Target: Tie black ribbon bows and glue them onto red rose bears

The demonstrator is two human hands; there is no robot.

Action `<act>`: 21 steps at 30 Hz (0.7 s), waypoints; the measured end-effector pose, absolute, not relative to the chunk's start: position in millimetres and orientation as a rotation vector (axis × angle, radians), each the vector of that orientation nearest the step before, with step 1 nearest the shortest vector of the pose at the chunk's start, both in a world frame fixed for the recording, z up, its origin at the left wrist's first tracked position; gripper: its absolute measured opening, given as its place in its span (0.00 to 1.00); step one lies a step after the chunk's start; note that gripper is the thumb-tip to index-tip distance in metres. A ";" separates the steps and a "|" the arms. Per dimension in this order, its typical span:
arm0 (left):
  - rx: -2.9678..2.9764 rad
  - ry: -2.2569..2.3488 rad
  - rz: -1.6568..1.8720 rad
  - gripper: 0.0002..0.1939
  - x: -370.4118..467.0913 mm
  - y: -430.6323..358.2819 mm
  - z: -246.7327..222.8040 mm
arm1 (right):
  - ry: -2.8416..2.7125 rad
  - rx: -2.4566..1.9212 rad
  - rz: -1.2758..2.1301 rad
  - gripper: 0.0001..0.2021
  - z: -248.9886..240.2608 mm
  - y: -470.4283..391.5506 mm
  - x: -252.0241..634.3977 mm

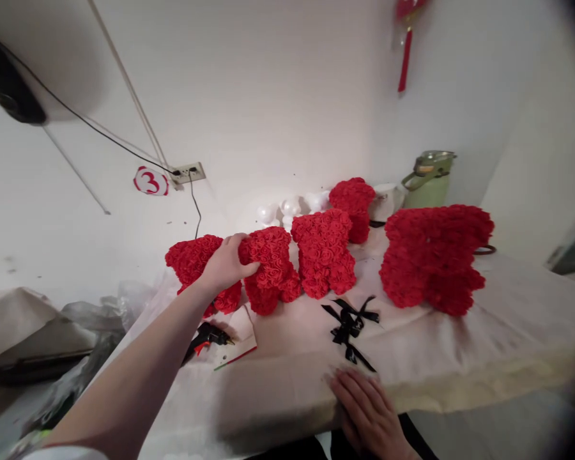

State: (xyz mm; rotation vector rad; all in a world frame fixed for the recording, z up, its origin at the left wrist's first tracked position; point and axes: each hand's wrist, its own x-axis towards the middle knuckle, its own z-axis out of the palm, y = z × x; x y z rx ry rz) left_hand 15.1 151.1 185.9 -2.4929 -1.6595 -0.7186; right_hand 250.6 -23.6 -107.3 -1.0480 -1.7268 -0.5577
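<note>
A cloth-covered surface (508, 332) carries a row of figures made of red foam roses. The largest rose figure (434, 259) stands at the right end, wider than it is tall. Left of it, near the middle, a medium rose bear (323, 255) stands upright, and a further rose bear (354, 204) stands behind it by the wall.

The held rose bear (271, 271) stands just left of the medium one, close beside it, upright on its legs with its long axis running up and down; which way it faces cannot be told. Another red rose piece (191, 262) sits at its left, partly hidden by the arm.

The left hand (227, 262) reaches across from the lower left and grips the held rose bear at its top, fingers (246, 268) curled narrowly around the head. The right hand (367, 412) lies flat, palm down, on the near edge of the surface, fingers together and stretched out, holding nothing.

A green lidded jug (429, 179) stands at the back right by the wall; its lid is down, so its contents cannot be seen. A black ribbon bow (349, 329) lies on the cloth between the right hand and the bears. A black glue gun (206, 335) lies below the left forearm, near the left edge. White foam balls (290, 207) sit at the wall behind the bears.
</note>
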 end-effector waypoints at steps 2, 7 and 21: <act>-2.448 -1.655 -0.764 0.34 14.2 144.0 190.7 | -1.738 -1.059 -0.552 0.17 -111.1 -23.2 250.6; -2.424 -1.682 -0.912 0.31 -1.9 121.2 226.7 | -1.785 -1.084 -0.575 0.20 -111.4 -23.8 253.1; -3.057 -2.119 -0.057 0.29 8.5 98.5 140.0 | -1.890 -1.192 -0.580 0.21 -105.1 -32.3 259.3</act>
